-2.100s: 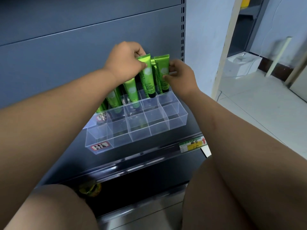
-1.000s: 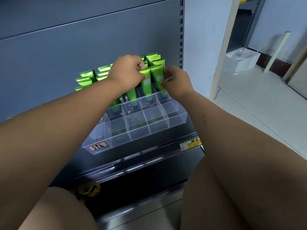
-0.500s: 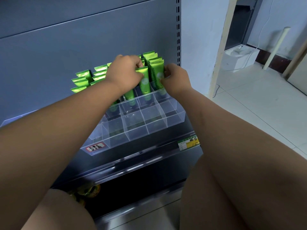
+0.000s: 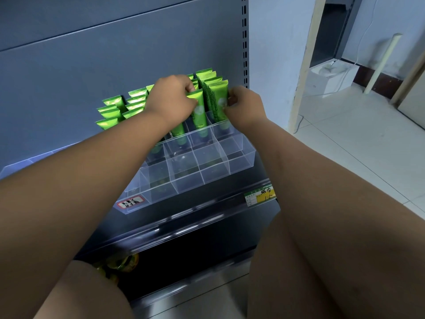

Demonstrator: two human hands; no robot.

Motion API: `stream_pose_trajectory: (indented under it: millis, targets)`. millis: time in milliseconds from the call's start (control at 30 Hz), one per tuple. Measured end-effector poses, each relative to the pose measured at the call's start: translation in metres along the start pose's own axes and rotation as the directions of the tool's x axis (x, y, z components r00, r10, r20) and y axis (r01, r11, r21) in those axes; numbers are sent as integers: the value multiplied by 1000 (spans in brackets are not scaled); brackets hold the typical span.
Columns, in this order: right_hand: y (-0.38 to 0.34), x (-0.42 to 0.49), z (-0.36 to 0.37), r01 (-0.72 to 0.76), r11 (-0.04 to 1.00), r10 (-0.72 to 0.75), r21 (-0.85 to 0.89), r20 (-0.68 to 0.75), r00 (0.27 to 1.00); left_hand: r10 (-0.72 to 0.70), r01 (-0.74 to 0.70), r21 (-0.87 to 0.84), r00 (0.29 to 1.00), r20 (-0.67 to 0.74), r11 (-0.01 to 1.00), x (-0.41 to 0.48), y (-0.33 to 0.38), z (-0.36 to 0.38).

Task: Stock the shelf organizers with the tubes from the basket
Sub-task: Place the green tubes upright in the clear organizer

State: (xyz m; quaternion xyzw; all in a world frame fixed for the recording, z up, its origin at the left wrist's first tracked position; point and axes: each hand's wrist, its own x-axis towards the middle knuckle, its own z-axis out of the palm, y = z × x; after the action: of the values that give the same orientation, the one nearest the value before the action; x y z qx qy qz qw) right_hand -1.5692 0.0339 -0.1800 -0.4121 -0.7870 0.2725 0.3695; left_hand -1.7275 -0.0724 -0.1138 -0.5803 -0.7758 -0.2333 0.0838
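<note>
A clear plastic organizer [image 4: 239,160] with several compartments sits on the dark shelf. Its rear rows hold several upright green tubes [image 4: 112,109]; the front rows hold nothing. My left hand [image 4: 171,99] pinches the top of one green tube [image 4: 198,111] standing in a middle-row compartment. My right hand [image 4: 243,104] grips another green tube [image 4: 218,97] at the right end of the same row. The basket is not in view.
A grey back panel [image 4: 92,54] rises behind the organizer, with a slotted upright [image 4: 245,42] at its right edge. A yellow price label [image 4: 261,195] sits on the shelf lip. Something yellow-green [image 4: 122,264] lies on the lower shelf. My knees fill the bottom corners.
Both hands have lowered their tubes from above the organizer down into the middle-row compartments. The view has shifted, so more of the filled rear rows shows.
</note>
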Motion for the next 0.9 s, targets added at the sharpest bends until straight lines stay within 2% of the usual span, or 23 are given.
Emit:
stream_pose_trajectory:
  millis: [233,500,633,733,800,900]
  targets:
    - [-4,-4,-3,-24,999,25,-25,30,999,-57,58,-61,998,18,996,-2,1,-1]
    - [-12,-10,-5,-30,996,34,-87,44,998,-45,43,-87,999,-18,995,-6,3,-4]
    - [-17,-16,-7,-46,989,55,-138,59,997,25,-22,40,997,-72,999,-12,7,-9]
    - [-31,-30,-15,-45,964,71,-262,88,994,67,-43,149,985,-160,988,-27,17,-18]
    - [-49,-45,-20,-3,926,41,-378,92,995,81,-33,210,970,-228,977,-43,21,-23]
    - [-85,-72,-23,48,889,-49,-455,9,999,64,11,278,963,-260,961,-69,14,-25]
